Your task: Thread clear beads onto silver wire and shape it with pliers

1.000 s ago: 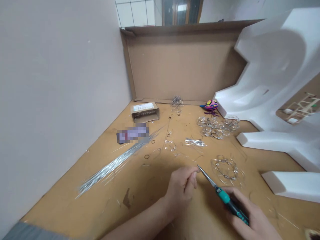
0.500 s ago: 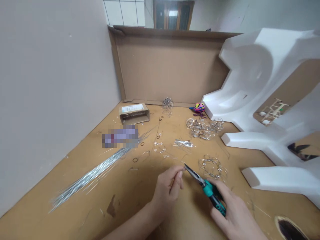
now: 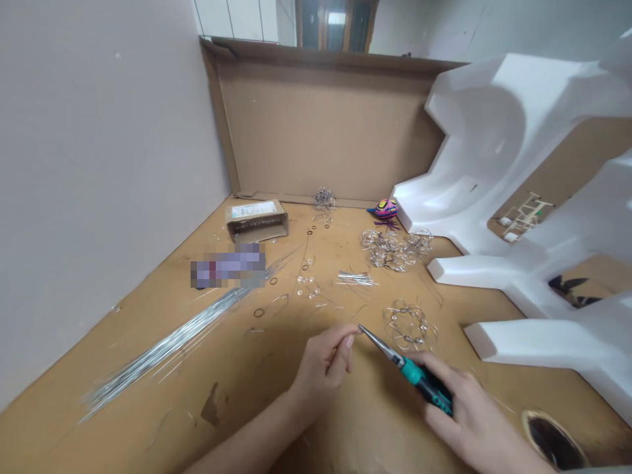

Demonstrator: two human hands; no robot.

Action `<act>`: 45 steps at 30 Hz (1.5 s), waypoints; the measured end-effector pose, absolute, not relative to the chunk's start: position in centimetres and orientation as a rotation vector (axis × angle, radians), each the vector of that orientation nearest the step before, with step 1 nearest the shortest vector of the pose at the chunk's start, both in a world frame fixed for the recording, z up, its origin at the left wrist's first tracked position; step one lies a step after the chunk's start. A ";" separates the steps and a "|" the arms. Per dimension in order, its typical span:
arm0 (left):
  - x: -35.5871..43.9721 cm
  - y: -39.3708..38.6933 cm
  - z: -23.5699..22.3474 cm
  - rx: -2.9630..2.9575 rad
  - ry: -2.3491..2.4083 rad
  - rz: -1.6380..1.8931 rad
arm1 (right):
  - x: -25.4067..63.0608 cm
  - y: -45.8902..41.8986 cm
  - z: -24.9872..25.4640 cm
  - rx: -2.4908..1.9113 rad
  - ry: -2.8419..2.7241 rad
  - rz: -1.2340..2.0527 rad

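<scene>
My right hand point(image 3: 457, 401) is wrapped round the green and black handles of needle-nose pliers point(image 3: 412, 372). The pliers' slim jaws point up and left, their tip at the fingertips of my left hand point(image 3: 328, 359). That hand is closed in a pinch; what sits between thumb and forefinger is too small to make out. Just right of the jaws lies a ring of bent wires with clear beads point(image 3: 409, 326). Beyond the hands are a small stack of short cut wires point(image 3: 356, 279) and several loose clear beads point(image 3: 309, 286).
A long bundle of straight wires point(image 3: 172, 339) lies at left, near a blurred purple item point(image 3: 230, 265) and a small open cardboard box point(image 3: 257, 222). Heaped beaded wire pieces point(image 3: 392, 250) lie farther right. White foam packing point(image 3: 523, 349) lines the right side; a cardboard panel point(image 3: 326, 125) stands behind.
The view has shifted slightly, so the table things appear a little farther left and up. The pliers' handles look closer together, with the tip still at my left fingertips.
</scene>
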State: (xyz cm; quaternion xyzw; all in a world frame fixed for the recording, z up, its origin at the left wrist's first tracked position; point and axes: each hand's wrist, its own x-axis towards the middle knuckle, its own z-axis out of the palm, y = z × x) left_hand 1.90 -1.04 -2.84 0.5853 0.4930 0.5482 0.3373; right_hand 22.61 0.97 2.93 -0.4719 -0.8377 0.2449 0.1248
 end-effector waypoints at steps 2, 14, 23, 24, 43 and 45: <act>1.8 -1.1 -2.8 1.631 1.278 1.426 | 23.3 1.2 4.1 -1.392 -2.402 0.840; 2.2 -1.3 -2.5 1.426 1.142 1.389 | 24.0 1.4 4.1 -1.422 -2.456 0.830; 1.8 -1.1 -2.1 1.191 0.993 1.264 | 23.6 1.5 3.9 -1.387 -2.507 0.678; 1.8 -1.1 -2.1 1.156 0.973 1.246 | 23.6 1.5 4.0 -1.375 -2.508 0.672; 1.5 -0.7 -2.0 0.864 0.594 1.160 | 24.1 1.7 5.4 -1.279 -2.511 0.906; 1.5 -0.7 -2.1 0.902 0.614 1.146 | 24.5 1.9 5.5 -1.288 -2.469 1.048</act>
